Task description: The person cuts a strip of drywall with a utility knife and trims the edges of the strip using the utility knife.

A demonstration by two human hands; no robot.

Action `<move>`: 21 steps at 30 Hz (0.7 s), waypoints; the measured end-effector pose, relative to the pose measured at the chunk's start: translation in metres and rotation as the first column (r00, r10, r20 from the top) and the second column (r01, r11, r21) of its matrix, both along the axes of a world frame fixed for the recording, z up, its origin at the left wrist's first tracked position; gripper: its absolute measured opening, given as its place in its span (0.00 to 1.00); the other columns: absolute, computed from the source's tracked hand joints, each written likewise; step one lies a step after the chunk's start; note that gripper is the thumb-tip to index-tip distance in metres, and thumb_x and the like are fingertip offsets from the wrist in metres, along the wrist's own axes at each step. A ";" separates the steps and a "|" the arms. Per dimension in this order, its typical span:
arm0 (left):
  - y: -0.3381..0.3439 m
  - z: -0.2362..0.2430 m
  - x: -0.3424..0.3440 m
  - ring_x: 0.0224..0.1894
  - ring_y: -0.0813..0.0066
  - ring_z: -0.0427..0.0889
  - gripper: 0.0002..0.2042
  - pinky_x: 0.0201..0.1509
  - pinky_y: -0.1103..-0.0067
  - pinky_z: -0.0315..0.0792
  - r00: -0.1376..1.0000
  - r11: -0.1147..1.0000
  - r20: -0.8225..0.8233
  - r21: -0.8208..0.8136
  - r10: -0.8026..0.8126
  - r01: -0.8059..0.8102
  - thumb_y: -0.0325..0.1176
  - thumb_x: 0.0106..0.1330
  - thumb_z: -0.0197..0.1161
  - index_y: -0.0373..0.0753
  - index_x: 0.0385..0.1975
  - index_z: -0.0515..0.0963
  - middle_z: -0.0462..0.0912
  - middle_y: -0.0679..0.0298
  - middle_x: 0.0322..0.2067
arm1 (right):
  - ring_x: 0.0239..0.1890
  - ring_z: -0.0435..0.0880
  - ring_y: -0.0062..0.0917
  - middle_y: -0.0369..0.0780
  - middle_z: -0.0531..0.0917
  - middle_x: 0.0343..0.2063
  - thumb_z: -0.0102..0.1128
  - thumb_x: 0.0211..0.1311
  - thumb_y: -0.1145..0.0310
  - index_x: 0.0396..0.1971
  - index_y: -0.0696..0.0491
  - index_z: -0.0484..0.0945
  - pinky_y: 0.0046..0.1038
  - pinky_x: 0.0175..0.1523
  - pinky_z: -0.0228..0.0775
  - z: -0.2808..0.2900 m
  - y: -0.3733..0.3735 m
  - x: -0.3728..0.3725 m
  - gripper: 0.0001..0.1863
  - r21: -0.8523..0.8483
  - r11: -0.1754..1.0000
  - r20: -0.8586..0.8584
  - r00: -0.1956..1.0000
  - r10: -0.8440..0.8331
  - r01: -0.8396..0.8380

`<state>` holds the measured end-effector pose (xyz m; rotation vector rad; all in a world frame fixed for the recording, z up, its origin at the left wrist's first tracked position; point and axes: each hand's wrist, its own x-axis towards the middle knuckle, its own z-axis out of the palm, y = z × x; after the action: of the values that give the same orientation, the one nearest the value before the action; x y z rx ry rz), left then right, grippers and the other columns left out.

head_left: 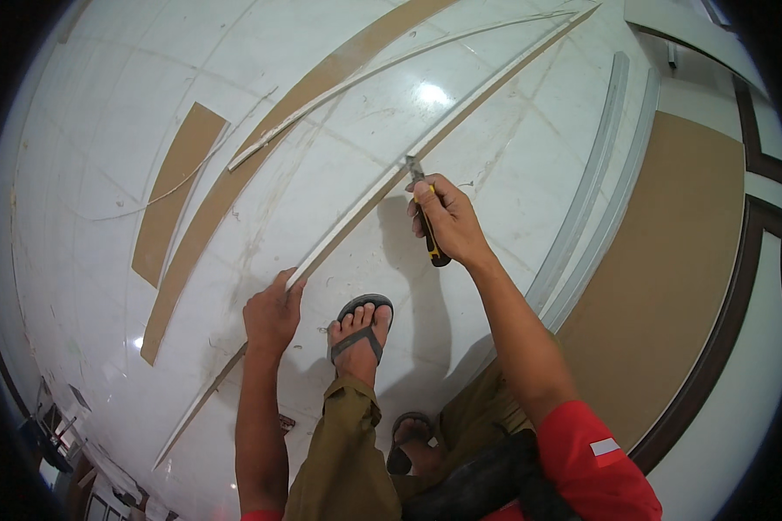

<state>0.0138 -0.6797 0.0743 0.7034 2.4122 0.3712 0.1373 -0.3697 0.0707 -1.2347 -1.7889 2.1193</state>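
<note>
1. Floor (513,200) of glossy white tile is marked by scuffs, pale dust streaks and small scraps; a ceiling light is reflected in it.
2. Long, narrow brown board strip (350,225) with white edge: held diagonally ahead of the feet, running from lower left to top right.
3. Strip is gripped by left hand (272,314), fingers wrapped around it.
4. Yellow-and-black utility knife (436,248) is clamped in the fingers of right hand (443,213); blade end is placed at the strip's edge, contact can't be told.
5. Left side: wide brown band (226,195), crossed by thin pale offcut (347,84); short brown piece (178,191) laid beside.
6. Right side: two grey lengths (593,174) laid near large brown panel (660,260), bordered by dark frame (738,286).
7. Lower left: mixed clutter (52,443), details blurred.
</note>
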 end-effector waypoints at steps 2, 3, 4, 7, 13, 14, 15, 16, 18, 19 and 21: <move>0.001 0.000 0.009 0.30 0.49 0.88 0.12 0.34 0.60 0.80 1.000 1.000 -0.028 0.018 0.007 -0.007 0.43 0.76 0.65 0.49 0.54 0.84 0.90 0.55 0.30 | 0.23 0.77 0.17 0.37 0.80 0.26 0.50 0.85 0.50 0.39 0.55 0.76 0.24 0.29 0.72 0.006 0.000 -0.003 0.22 0.016 0.996 0.048 0.995 0.091 -0.092; 0.002 0.001 0.014 0.31 0.51 0.89 0.12 0.35 0.61 0.81 0.998 0.999 -0.056 0.038 0.014 -0.012 0.42 0.76 0.65 0.49 0.54 0.84 0.90 0.56 0.32 | 0.21 0.75 0.17 0.36 0.79 0.24 0.50 0.85 0.50 0.38 0.55 0.77 0.24 0.28 0.70 0.007 0.002 -0.005 0.22 0.004 0.998 0.088 0.994 0.063 -0.064; 0.002 0.000 0.017 0.31 0.51 0.89 0.12 0.35 0.61 0.81 0.998 0.999 -0.054 0.040 0.013 -0.011 0.42 0.76 0.65 0.49 0.54 0.84 0.90 0.56 0.32 | 0.19 0.74 0.17 0.35 0.79 0.22 0.51 0.84 0.49 0.37 0.56 0.78 0.23 0.26 0.68 0.008 0.003 -0.005 0.23 -0.007 0.999 0.129 0.991 0.036 -0.035; 0.001 -0.008 0.027 0.30 0.50 0.89 0.11 0.33 0.64 0.79 0.977 0.977 -0.209 0.215 0.044 0.002 0.39 0.75 0.68 0.49 0.53 0.84 0.89 0.53 0.30 | 0.16 0.70 0.16 0.33 0.75 0.18 0.52 0.84 0.48 0.34 0.56 0.79 0.22 0.23 0.62 0.000 0.001 -0.004 0.25 0.097 0.993 0.222 0.974 0.040 -0.063; -0.001 -0.011 0.033 0.33 0.54 0.90 0.12 0.35 0.66 0.81 0.966 0.979 -0.258 0.201 0.025 0.028 0.36 0.73 0.70 0.47 0.53 0.85 0.91 0.55 0.35 | 0.22 0.74 0.34 0.50 0.77 0.19 0.54 0.81 0.49 0.32 0.61 0.79 0.39 0.33 0.69 -0.002 -0.022 0.006 0.27 0.382 0.901 0.315 0.946 0.080 -0.204; -0.002 -0.010 0.034 0.37 0.55 0.90 0.12 0.38 0.66 0.82 0.974 0.989 -0.225 0.144 0.015 0.018 0.37 0.73 0.69 0.47 0.54 0.84 0.91 0.57 0.38 | 0.22 0.74 0.34 0.50 0.77 0.19 0.54 0.81 0.49 0.32 0.61 0.79 0.39 0.33 0.69 -0.001 -0.023 0.006 0.27 0.385 0.900 0.315 0.946 0.081 -0.205; -0.002 -0.010 0.035 0.40 0.56 0.91 0.13 0.40 0.66 0.83 0.981 0.996 -0.192 0.086 0.005 0.011 0.38 0.73 0.68 0.46 0.55 0.84 0.91 0.59 0.42 | 0.22 0.74 0.35 0.51 0.76 0.19 0.54 0.81 0.49 0.32 0.61 0.79 0.40 0.33 0.69 -0.002 -0.023 0.007 0.27 0.384 0.905 0.297 0.952 0.069 -0.186; -0.002 -0.010 0.035 0.40 0.56 0.91 0.13 0.40 0.66 0.83 0.981 0.996 -0.192 0.088 0.007 0.010 0.38 0.73 0.68 0.46 0.55 0.84 0.91 0.59 0.42 | 0.22 0.74 0.36 0.52 0.76 0.20 0.53 0.81 0.49 0.32 0.61 0.78 0.40 0.33 0.69 -0.003 -0.024 0.008 0.27 0.381 0.909 0.280 0.958 0.058 -0.166; -0.001 -0.011 0.036 0.40 0.56 0.91 0.13 0.41 0.66 0.84 0.979 0.996 -0.204 0.090 0.004 0.015 0.38 0.73 0.68 0.47 0.55 0.83 0.91 0.59 0.42 | 0.22 0.74 0.37 0.52 0.76 0.20 0.53 0.81 0.49 0.32 0.61 0.78 0.40 0.33 0.69 -0.005 -0.026 0.010 0.27 0.374 0.910 0.288 0.955 0.069 -0.179; -0.001 -0.013 0.037 0.40 0.56 0.91 0.13 0.41 0.66 0.84 0.979 0.996 -0.203 0.091 0.005 0.014 0.38 0.73 0.68 0.47 0.55 0.83 0.91 0.59 0.42 | 0.22 0.74 0.37 0.51 0.77 0.20 0.53 0.81 0.49 0.32 0.61 0.78 0.40 0.33 0.69 -0.007 -0.027 0.012 0.27 0.364 0.912 0.296 0.952 0.080 -0.190; -0.005 -0.013 0.037 0.41 0.57 0.91 0.13 0.41 0.66 0.84 0.975 0.993 -0.223 0.120 0.016 0.011 0.38 0.73 0.68 0.47 0.55 0.83 0.91 0.60 0.43 | 0.22 0.74 0.37 0.51 0.77 0.19 0.53 0.81 0.49 0.31 0.60 0.78 0.40 0.33 0.69 0.004 -0.035 0.009 0.28 0.339 0.913 0.307 0.944 0.122 -0.228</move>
<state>0.0507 -0.6843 0.0612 0.8347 2.6195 0.4644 0.1461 -0.4046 0.0747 -1.3612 -2.3680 1.6260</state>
